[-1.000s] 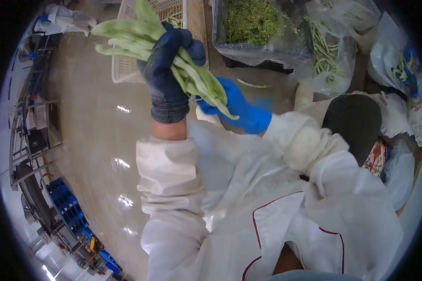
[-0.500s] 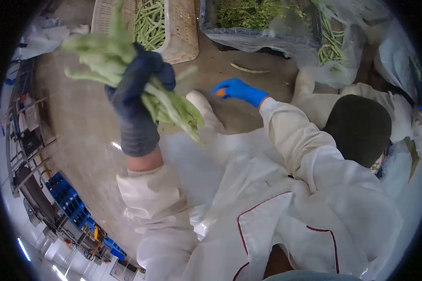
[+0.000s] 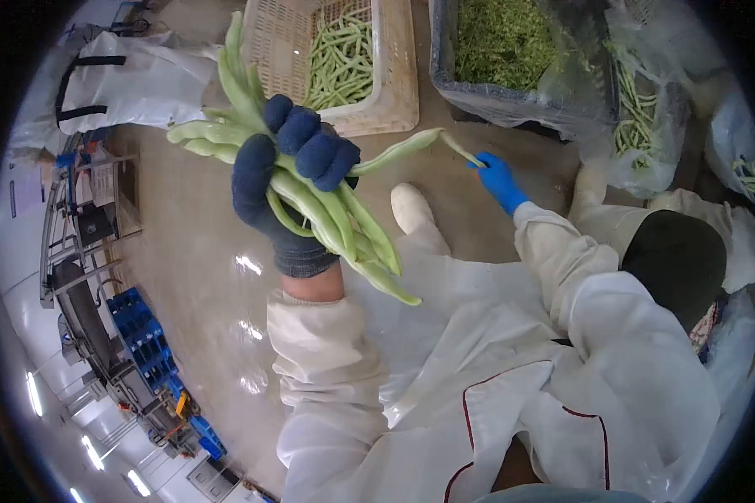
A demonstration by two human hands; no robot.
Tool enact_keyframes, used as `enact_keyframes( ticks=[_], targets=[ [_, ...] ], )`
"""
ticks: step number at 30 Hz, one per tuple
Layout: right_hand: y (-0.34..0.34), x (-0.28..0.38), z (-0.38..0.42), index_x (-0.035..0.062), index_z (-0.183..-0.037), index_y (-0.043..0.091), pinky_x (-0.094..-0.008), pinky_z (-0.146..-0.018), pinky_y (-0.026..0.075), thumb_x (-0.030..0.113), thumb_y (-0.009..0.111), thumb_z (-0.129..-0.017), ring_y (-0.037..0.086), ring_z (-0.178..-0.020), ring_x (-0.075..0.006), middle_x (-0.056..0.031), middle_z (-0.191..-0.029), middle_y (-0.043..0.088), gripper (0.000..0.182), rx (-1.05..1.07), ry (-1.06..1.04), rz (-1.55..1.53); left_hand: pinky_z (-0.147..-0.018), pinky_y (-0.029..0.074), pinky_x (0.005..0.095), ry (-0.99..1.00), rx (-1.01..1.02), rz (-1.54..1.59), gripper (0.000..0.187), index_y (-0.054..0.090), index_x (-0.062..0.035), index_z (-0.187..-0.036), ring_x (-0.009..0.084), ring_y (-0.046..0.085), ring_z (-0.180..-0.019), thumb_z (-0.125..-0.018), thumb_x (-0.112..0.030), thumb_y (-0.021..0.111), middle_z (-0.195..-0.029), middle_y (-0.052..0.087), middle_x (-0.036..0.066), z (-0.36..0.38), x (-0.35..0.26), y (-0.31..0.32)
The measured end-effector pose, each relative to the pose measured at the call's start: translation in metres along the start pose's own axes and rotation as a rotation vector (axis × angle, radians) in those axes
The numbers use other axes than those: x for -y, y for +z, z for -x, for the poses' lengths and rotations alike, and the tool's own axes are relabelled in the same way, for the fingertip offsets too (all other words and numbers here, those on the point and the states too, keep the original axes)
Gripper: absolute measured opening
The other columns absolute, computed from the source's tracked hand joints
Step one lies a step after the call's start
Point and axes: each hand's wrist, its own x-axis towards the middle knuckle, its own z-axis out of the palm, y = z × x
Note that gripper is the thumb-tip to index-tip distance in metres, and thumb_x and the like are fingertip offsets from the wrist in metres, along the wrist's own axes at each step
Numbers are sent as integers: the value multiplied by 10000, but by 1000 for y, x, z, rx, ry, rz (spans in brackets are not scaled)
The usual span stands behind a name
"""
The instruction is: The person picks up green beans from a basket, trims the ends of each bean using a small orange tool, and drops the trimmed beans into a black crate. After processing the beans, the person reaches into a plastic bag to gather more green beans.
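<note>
My left hand (image 3: 298,168), in a dark navy knit glove, is closed round a bunch of long flat green beans (image 3: 335,214). The pods stick out on both sides of the fist. One bean (image 3: 398,152) reaches from this fist toward my right and bends sharply near its far end. At that end my right hand (image 3: 502,180), in a thin blue glove, pinches the narrow tip. Whether anything else sits inside the right hand is hidden.
Ahead stands a beige plastic crate (image 3: 398,67) of cut green beans (image 3: 341,63). Beside it is a plastic-lined crate (image 3: 520,105) with leafy greens (image 3: 503,42). A clear bag of beans (image 3: 637,117) lies farther right. A co-worker in a dark cap (image 3: 675,268) is close on my right.
The bunch in my left hand has come to the right and lower in view. My right hand, which showed something orange, now grips the tip of a bean.
</note>
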Motion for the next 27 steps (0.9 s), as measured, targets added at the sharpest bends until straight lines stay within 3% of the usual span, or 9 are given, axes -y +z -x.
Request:
enact_keyframes(
  ticks=[2,4,9,12,14,18,20,22,27],
  targets=[
    [2,70,-17,58,-1040,689,-289,-627,445,209,644,-843,514,-653,-134,-33,-856,668,252,-31,-405,-415,-621,395,312,-12,57,38,264,426,-81,-1080,152,437,-691,-844,-161,515,-828,408,12,4,-3,3],
    [-55,220,37,58,-1139,665,-254,-624,440,218,626,-879,517,-683,-99,6,-945,682,308,116,-146,-681,-635,395,321,-12,99,27,262,423,-81,-1082,160,432,-708,-848,-155,514,-827,401,17,9,-8,3],
    [-75,324,102,30,-1169,653,-261,-704,491,140,643,-890,593,-762,-93,-24,-987,694,300,226,-788,-494,-654,385,335,84,159,-85,264,449,-88,-1096,172,428,-751,-847,-143,519,-843,406,23,14,-9,12],
    [-65,330,132,23,-1114,681,-266,-741,500,121,655,-888,609,-816,-97,-30,-964,694,248,75,-634,-415,-831,447,399,204,179,-150,233,497,-94,-1070,235,512,-869,-841,-99,540,-927,511,62,12,0,18],
    [-49,327,144,4,-1074,692,-267,-729,501,124,654,-891,612,-807,-105,-51,-928,694,222,-73,-551,-559,-1084,329,579,316,281,-205,278,522,-99,-1136,351,495,-1220,-860,-89,543,-1107,599,126,6,8,16],
    [-52,350,165,-18,-1046,688,-243,-698,499,129,647,-901,614,-800,-103,-62,-904,688,211,-204,-406,-761,-1057,325,649,291,266,-119,392,462,-155,-1258,383,478,-1245,-876,-103,536,-1136,606,108,23,29,50],
    [-56,353,168,-8,-1056,687,-234,-690,498,127,645,-902,612,-799,-100,-54,-904,683,209,-198,-476,-730,-1030,391,594,266,259,-169,592,303,-189,-1407,367,538,-1181,-874,-133,554,-1060,609,87,30,38,60],
    [-60,353,174,-8,-1082,677,-256,-729,496,130,647,-899,610,-829,-117,-66,-941,683,231,-137,-491,-656,-947,464,519,256,329,-177,562,334,-140,-1385,314,615,-1001,-871,-139,563,-1032,603,92,23,38,55],
    [-110,337,140,22,-1143,657,-299,-790,487,107,631,-865,604,-864,-126,-82,-978,693,292,-44,-603,-226,-850,524,418,268,137,-305,377,484,-40,-1216,216,630,-861,-853,-65,581,-1021,629,102,-1,25,42]
  ],
)
